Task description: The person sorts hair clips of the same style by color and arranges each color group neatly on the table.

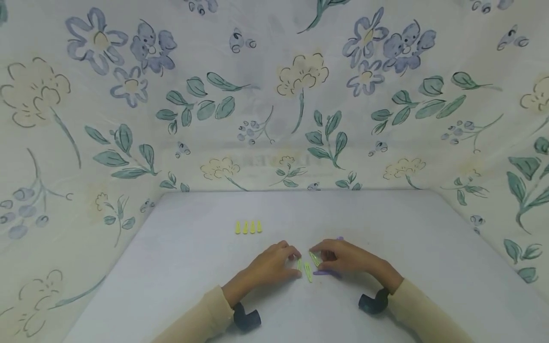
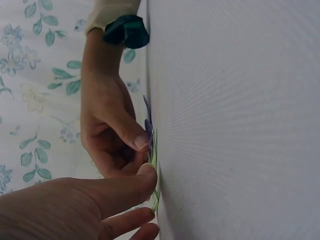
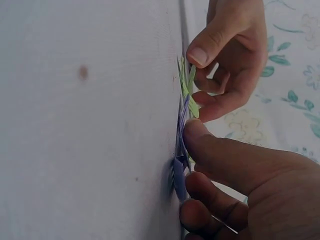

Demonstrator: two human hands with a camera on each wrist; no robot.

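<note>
Green hair clips (image 3: 193, 108), three in the head view, lie close together on the white table (image 1: 309, 319), right by the person's two hands. The left hand (image 1: 274, 263) holds the left green clip (image 1: 299, 265) between its thumb and fingertips, which curl in toward the clip's two ends. The right hand (image 1: 343, 257) pinches the right green clip (image 1: 315, 258), a finger at the far end and the thumb at the near end, so that this clip slants. Between these two lies the middle green clip (image 1: 308, 272), pointing toward the near edge of the table.

Beside the right thumb, on the near side, rests a purple clip (image 1: 326, 273); a bit of purple (image 1: 340, 238) also peeks out just beyond the right hand's knuckles. Farther up the table, to the left and well apart from the hands, four yellow clips (image 1: 245, 227) stand side by side in a neat row. Pale sleeves (image 1: 201, 314) reach to both wrists, with a dark wrist piece (image 1: 246, 318) below each cuff. Flowered cloth (image 1: 257, 62) hangs behind the table.
</note>
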